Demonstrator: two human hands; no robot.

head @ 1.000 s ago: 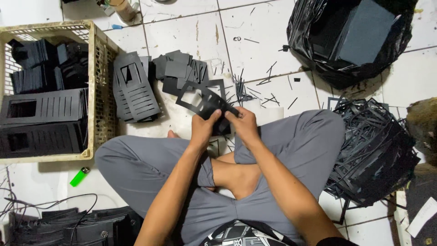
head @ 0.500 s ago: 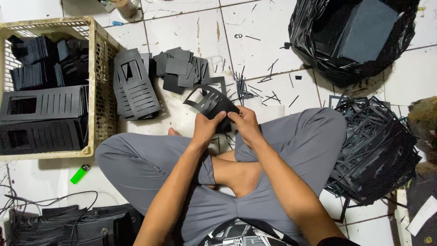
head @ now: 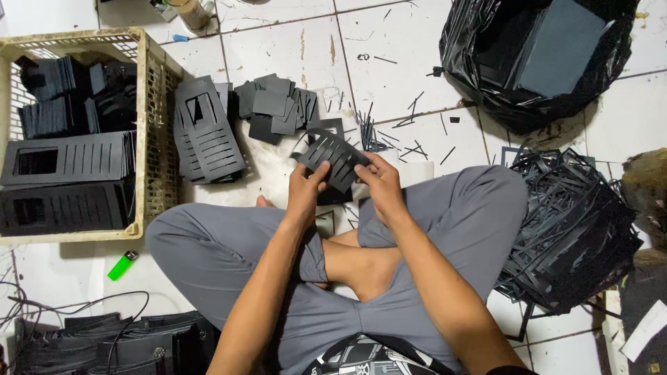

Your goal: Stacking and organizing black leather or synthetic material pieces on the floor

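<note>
I sit cross-legged on a white tiled floor. Both hands hold one black die-cut card sheet with slots (head: 332,158) above my knees. My left hand (head: 304,189) grips its near left edge, thumb on top. My right hand (head: 379,182) pinches its right edge. A stack of the same slotted black sheets (head: 207,132) lies on the floor just left of the held piece. Behind it sits a loose pile of small black squares (head: 274,110).
A cream plastic crate (head: 156,125) at left holds stacked black sheets. A black bag with dark card (head: 535,55) lies at top right, a heap of black offcut frames (head: 570,236) at right. A green lighter (head: 122,265) lies near my left knee. Cables and black items sit at bottom left.
The held sheet has been turned in my hands: its square cut-out faced up before, now the slotted part shows and it lies flatter. Hands shifted slightly right.
</note>
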